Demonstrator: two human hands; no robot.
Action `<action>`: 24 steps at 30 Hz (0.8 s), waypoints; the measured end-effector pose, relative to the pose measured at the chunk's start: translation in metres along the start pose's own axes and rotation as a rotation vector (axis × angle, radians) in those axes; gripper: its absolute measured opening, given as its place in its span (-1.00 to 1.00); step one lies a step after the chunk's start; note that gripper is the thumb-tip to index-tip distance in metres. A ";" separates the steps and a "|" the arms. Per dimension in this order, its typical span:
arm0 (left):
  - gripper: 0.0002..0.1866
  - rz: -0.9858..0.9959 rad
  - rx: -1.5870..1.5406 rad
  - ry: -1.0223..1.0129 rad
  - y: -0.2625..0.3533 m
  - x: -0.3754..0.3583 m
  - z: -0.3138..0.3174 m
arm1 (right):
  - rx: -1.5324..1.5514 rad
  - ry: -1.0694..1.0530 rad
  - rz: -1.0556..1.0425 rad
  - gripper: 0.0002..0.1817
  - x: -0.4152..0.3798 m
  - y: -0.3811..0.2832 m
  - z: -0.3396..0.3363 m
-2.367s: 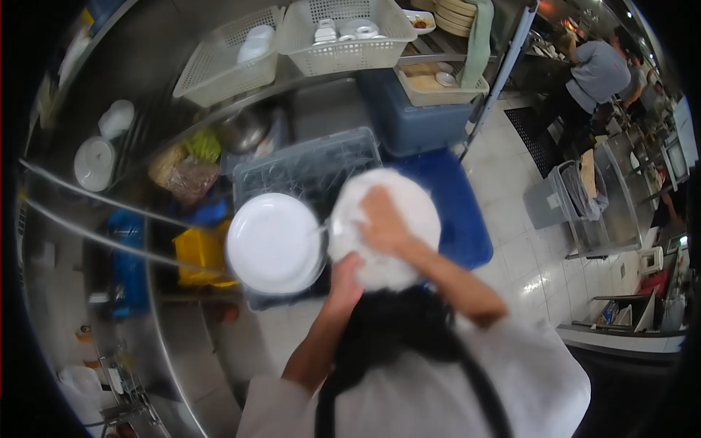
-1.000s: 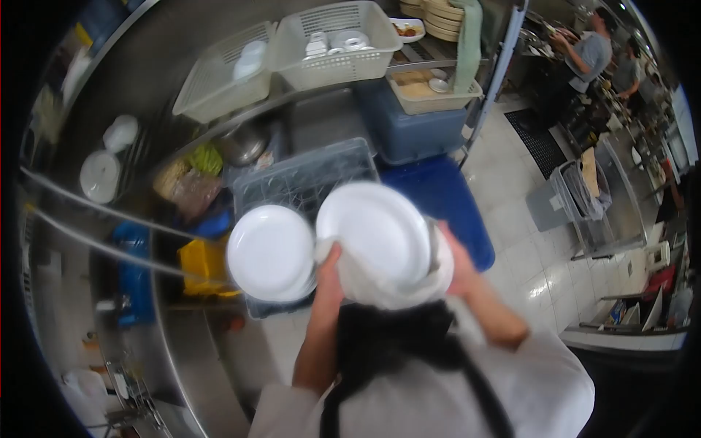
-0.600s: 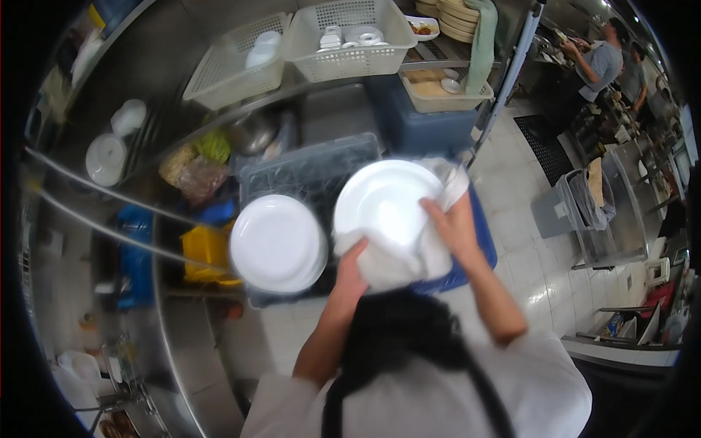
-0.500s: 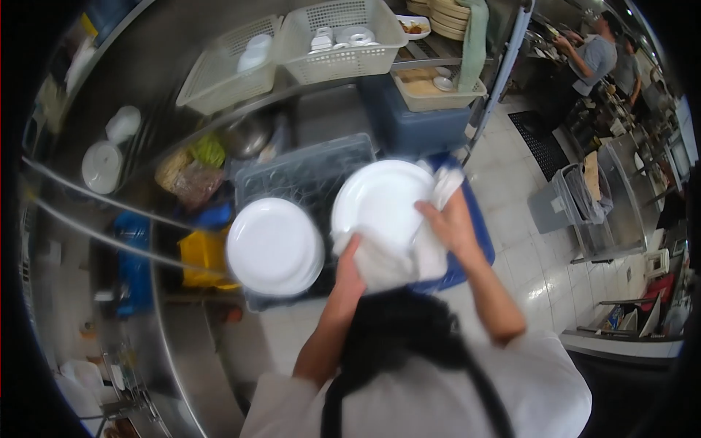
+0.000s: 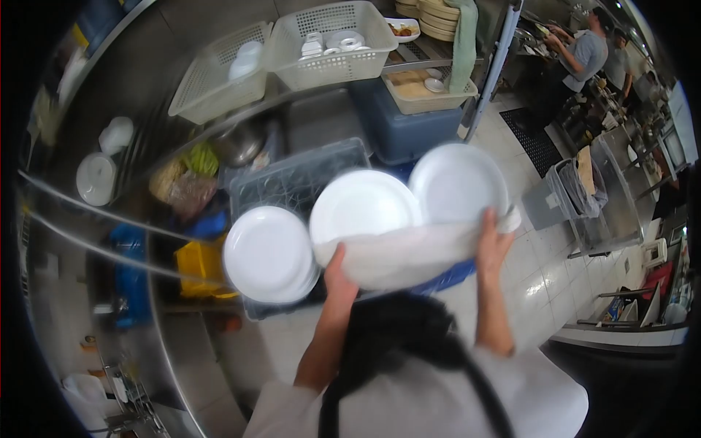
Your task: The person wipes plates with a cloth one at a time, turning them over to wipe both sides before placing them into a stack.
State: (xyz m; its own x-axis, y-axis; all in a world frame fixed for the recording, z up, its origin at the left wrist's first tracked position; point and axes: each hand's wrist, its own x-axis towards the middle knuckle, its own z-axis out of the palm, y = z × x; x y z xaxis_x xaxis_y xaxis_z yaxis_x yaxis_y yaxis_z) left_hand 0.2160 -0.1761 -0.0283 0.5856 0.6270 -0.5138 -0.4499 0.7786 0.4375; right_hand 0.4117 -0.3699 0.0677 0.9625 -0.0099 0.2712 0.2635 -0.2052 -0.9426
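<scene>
Right plate swung out from middle plate since earlier. Left fingers pinch cloth at middle plate's rim; right fingers clamp cloth, right plate. Plate stack on divided crate; white basket beyond, small dishes inside.

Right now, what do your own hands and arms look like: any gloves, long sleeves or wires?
The left hand and right hand are bare human hands, no gloves or cables visible. Whitish sleeves leave the forearms uncovered. Blur hides whether there are rings.
</scene>
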 end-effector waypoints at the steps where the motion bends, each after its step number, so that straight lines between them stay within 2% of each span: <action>1: -0.52 -0.015 0.010 -0.013 0.001 0.000 0.000 | 0.070 -0.024 0.036 -0.65 -0.001 -0.003 0.002; 3: -0.50 -0.023 0.014 -0.026 0.003 0.002 0.001 | 0.143 -0.091 0.039 -0.64 -0.006 -0.009 0.004; 5: -0.44 -0.054 0.111 -0.043 0.002 0.002 -0.002 | 0.209 -0.253 0.111 -0.62 -0.015 -0.037 0.001; 6: -0.44 -0.052 0.110 -0.047 0.003 0.002 -0.002 | 0.210 -0.252 0.108 -0.62 -0.021 -0.052 0.001; 8: -0.43 -0.114 0.116 -0.106 0.004 0.000 -0.004 | 0.181 -0.414 0.223 -0.57 -0.035 -0.074 0.003; 9: -0.43 -0.111 0.114 -0.111 0.004 0.001 -0.005 | 0.183 -0.414 0.218 -0.57 -0.042 -0.073 0.005; 11: -0.43 -0.226 0.184 -0.089 0.002 0.006 -0.012 | 0.272 -0.637 0.073 -0.49 -0.055 -0.063 0.013; 12: -0.43 -0.222 0.183 -0.091 -0.002 0.014 -0.023 | 0.194 -0.746 0.234 -0.37 -0.051 -0.061 0.018; 13: -0.42 -0.224 0.195 -0.159 -0.007 0.023 -0.034 | 0.194 -0.747 0.231 -0.37 -0.043 -0.063 0.030; 15: -0.42 -0.237 0.203 -0.227 -0.013 0.026 -0.039 | 0.965 -0.948 0.952 -0.26 -0.032 -0.068 0.056; 17: -0.42 -0.183 0.344 -0.092 -0.002 0.013 -0.019 | 0.910 -0.843 1.140 -0.40 -0.049 -0.014 0.082; 18: -0.41 -0.117 0.328 -0.048 0.000 0.018 -0.022 | 0.644 -0.799 1.061 -0.32 -0.065 -0.048 0.069; 19: -0.41 -0.107 0.331 -0.051 0.008 0.019 -0.022 | 0.652 -0.806 1.056 -0.32 -0.071 -0.057 0.056; 21: -0.40 -0.034 0.296 -0.040 0.020 0.014 -0.022 | 0.353 -0.861 0.901 -0.37 -0.063 -0.056 0.019; 23: -0.44 -0.066 0.184 -0.057 0.025 0.006 -0.023 | 0.723 -0.864 0.858 -0.42 -0.022 -0.051 -0.016; 24: -0.46 -0.128 0.121 -0.106 0.026 0.005 -0.027 | 0.717 -0.872 0.864 -0.42 -0.021 -0.052 -0.013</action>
State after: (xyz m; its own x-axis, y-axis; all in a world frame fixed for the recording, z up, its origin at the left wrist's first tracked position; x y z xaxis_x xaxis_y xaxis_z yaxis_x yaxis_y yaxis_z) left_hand 0.1891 -0.1525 -0.0392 0.7030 0.5123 -0.4933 -0.2870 0.8390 0.4623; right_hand 0.3771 -0.3719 0.1135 0.4966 0.7763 -0.3883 -0.6966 0.0896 -0.7119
